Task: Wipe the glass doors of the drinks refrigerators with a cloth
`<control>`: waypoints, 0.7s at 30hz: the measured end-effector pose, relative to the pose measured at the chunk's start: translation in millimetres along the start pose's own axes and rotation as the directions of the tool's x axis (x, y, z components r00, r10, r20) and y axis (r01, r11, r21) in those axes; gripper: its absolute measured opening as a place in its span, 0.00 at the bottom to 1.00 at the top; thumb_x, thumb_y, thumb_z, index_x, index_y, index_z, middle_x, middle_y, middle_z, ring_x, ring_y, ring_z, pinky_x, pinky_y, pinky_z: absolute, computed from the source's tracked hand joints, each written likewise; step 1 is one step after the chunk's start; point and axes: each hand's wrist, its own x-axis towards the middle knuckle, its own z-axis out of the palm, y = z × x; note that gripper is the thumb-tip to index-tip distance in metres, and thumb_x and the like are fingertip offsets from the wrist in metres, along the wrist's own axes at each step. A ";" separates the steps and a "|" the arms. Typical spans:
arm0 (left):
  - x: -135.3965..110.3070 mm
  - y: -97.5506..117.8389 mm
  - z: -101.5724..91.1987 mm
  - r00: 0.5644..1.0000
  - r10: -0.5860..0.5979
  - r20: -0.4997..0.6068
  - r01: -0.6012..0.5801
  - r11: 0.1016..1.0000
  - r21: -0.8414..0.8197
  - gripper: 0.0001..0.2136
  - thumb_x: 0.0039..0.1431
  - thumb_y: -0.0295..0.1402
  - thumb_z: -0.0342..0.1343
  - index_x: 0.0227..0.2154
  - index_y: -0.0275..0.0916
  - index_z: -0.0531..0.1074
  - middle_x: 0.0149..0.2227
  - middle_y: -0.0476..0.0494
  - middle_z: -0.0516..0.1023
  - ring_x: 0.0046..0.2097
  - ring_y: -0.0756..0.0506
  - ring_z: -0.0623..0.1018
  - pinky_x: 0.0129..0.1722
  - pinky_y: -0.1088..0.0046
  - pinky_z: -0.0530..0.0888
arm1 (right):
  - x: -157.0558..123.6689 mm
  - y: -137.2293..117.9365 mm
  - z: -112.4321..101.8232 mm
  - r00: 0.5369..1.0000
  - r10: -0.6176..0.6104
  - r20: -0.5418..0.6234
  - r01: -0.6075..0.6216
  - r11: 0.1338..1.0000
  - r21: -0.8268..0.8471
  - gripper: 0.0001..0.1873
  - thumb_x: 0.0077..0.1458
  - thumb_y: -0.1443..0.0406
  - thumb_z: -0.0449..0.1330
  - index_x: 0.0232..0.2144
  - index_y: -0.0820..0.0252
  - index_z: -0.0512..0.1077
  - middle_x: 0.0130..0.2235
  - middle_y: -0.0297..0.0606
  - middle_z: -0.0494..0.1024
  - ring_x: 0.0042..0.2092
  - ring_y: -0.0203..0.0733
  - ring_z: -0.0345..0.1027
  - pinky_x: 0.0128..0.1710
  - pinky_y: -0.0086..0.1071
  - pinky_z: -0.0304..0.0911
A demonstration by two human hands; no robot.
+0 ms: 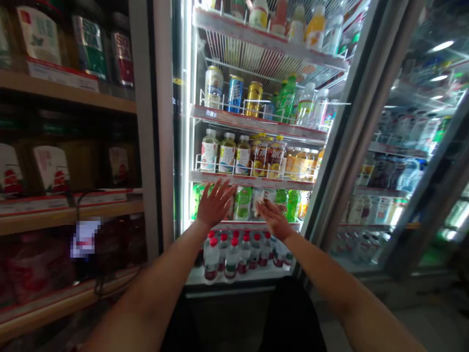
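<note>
Head view: my left hand [215, 205], fingers spread wide and nothing seen in it, hovers before a fridge shelf [238, 225]. My right hand [274, 218] reaches to that shelf, near a pale bottle [258, 194]; blur hides whether it grips, so I cannot tell. A green bottle [243, 204] stands upright between them. Above, a wire guard [252, 168] presumably stops the drink bottles [227, 152] sliding forward. Below, red-capped bottles [232, 259] hold clear liquid, probably set low for their weight.
</note>
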 end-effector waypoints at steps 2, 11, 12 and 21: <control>-8.9 -13.2 -5.1 0.998 -0.064 -0.006 0.064 0.998 0.009 0.31 0.68 0.33 0.52 0.70 0.51 0.51 0.71 0.44 0.52 0.73 0.41 0.46 0.72 0.53 0.43 | -4.5 -7.8 6.5 0.995 -0.016 0.100 0.014 1.000 0.022 0.31 0.63 0.75 0.47 0.67 0.61 0.60 0.65 0.44 0.65 0.71 0.52 0.49 0.67 0.54 0.57; -26.3 -47.0 -13.6 0.990 -0.138 0.017 0.137 0.989 0.050 0.34 0.68 0.34 0.53 0.71 0.54 0.44 0.72 0.44 0.47 0.73 0.38 0.45 0.72 0.48 0.43 | -10.7 -38.9 41.2 0.956 -0.165 0.244 0.151 0.986 0.076 0.29 0.64 0.72 0.54 0.66 0.64 0.62 0.65 0.51 0.64 0.69 0.52 0.52 0.65 0.52 0.58; -26.2 -46.8 -13.2 0.991 -0.136 0.014 0.135 0.989 0.054 0.34 0.67 0.34 0.53 0.71 0.54 0.44 0.72 0.44 0.47 0.73 0.37 0.45 0.72 0.48 0.44 | -9.2 -39.7 42.4 0.950 -0.185 0.252 0.169 0.982 0.081 0.28 0.64 0.71 0.54 0.66 0.62 0.62 0.65 0.50 0.65 0.69 0.51 0.53 0.65 0.51 0.58; -25.6 -45.1 -13.2 0.991 -0.133 -0.003 0.132 0.988 0.075 0.37 0.65 0.33 0.56 0.71 0.54 0.43 0.72 0.46 0.47 0.72 0.37 0.46 0.72 0.47 0.45 | 35.1 -28.8 19.8 0.885 -0.391 0.253 0.378 0.921 0.099 0.24 0.67 0.70 0.52 0.64 0.59 0.64 0.65 0.44 0.66 0.67 0.42 0.57 0.65 0.41 0.58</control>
